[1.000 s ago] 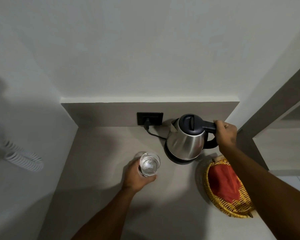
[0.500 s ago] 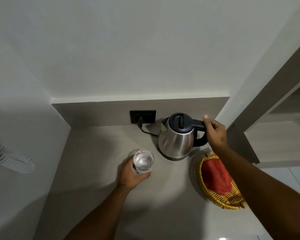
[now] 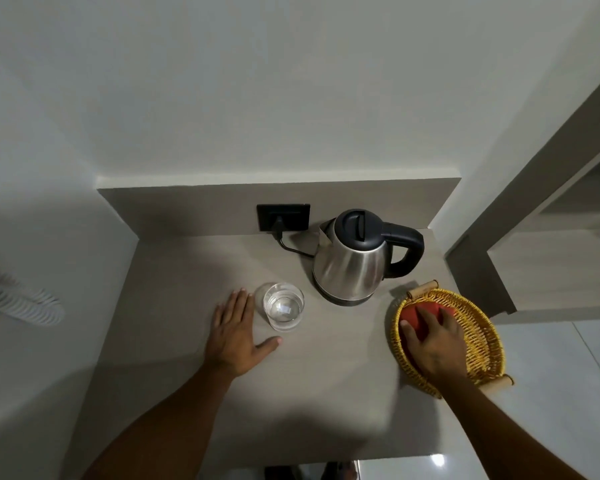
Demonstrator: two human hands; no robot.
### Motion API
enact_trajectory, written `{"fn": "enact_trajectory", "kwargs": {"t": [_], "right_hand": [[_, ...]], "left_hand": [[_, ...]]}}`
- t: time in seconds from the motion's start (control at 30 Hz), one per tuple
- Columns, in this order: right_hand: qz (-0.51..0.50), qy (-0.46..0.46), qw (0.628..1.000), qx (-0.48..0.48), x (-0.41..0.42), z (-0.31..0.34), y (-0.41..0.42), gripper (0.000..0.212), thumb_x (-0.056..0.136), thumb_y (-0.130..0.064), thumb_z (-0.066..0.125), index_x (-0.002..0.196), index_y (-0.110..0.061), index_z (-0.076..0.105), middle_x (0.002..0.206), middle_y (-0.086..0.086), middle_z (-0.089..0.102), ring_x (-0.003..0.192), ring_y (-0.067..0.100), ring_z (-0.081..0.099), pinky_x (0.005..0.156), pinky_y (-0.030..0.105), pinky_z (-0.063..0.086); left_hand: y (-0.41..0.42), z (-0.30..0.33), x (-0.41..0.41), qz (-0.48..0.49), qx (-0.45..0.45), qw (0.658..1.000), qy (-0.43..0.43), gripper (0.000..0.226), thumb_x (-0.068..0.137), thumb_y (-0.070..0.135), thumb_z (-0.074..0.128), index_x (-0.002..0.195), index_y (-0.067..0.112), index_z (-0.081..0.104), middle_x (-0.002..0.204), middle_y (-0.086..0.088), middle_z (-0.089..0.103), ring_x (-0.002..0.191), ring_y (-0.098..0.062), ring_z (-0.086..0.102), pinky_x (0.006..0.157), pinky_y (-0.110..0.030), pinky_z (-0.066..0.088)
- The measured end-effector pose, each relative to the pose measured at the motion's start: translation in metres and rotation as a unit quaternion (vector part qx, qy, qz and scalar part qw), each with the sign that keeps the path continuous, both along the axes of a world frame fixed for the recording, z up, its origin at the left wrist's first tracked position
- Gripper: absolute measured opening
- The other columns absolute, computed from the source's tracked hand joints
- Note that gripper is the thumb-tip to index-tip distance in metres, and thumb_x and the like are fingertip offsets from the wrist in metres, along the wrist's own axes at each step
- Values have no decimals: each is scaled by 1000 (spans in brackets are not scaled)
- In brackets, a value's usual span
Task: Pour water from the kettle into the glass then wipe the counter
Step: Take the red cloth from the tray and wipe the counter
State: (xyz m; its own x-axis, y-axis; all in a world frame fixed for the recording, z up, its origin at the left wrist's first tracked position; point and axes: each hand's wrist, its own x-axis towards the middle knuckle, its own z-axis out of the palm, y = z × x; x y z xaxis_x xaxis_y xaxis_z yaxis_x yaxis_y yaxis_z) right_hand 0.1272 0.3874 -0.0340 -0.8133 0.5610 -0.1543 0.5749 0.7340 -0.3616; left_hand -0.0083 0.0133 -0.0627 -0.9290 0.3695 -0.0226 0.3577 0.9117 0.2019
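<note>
A steel kettle with a black lid and handle stands on its base at the back of the grey counter. A clear glass with water in it stands left of the kettle. My left hand lies flat on the counter just left of the glass, fingers apart, not holding it. My right hand rests on a red cloth inside a yellow wicker basket at the right; its fingers lie on the cloth, and a firm grip cannot be made out.
The kettle's cord runs to a black wall socket on the backsplash. A white coiled cable hangs at the left wall. The counter's right edge drops to a tiled floor; a wooden frame stands beyond the basket.
My right hand let go of the kettle handle and moved down onto the red cloth in the basket. My left hand released the glass and now lies flat beside it.
</note>
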Motion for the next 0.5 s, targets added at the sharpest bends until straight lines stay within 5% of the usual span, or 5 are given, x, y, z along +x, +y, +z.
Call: {"fn": "enact_trajectory", "kwargs": {"t": [0.13, 0.27, 0.5], "right_hand": [[-6, -18, 999, 31, 4, -7, 2, 63, 92, -61, 51, 145, -27, 42, 155, 18, 30, 135, 47, 30, 105, 67, 28], [-27, -7, 1000, -15, -2, 6, 6, 55, 95, -48, 55, 143, -24, 45, 142, 23, 41, 124, 47, 40, 102, 62, 40], [22, 170, 985, 13, -11, 40, -42, 53, 94, -45, 57, 142, -27, 44, 143, 13, 37, 125, 39, 38, 98, 53, 41]], "left_hand": [[3, 2, 2, -10, -21, 1000, -9, 115, 76, 90, 35, 157, 7, 30, 166, -12, 27, 155, -28, 18, 124, -50, 13], [1, 0, 1, -13, -25, 1000, -12, 115, 78, 90, 32, 157, 7, 31, 165, -12, 28, 155, -29, 19, 123, -51, 17], [0, -7, 0, -9, -27, 1000, -13, 118, 76, 94, 22, 158, 9, 27, 167, -10, 25, 156, -26, 15, 124, -51, 15]]}}
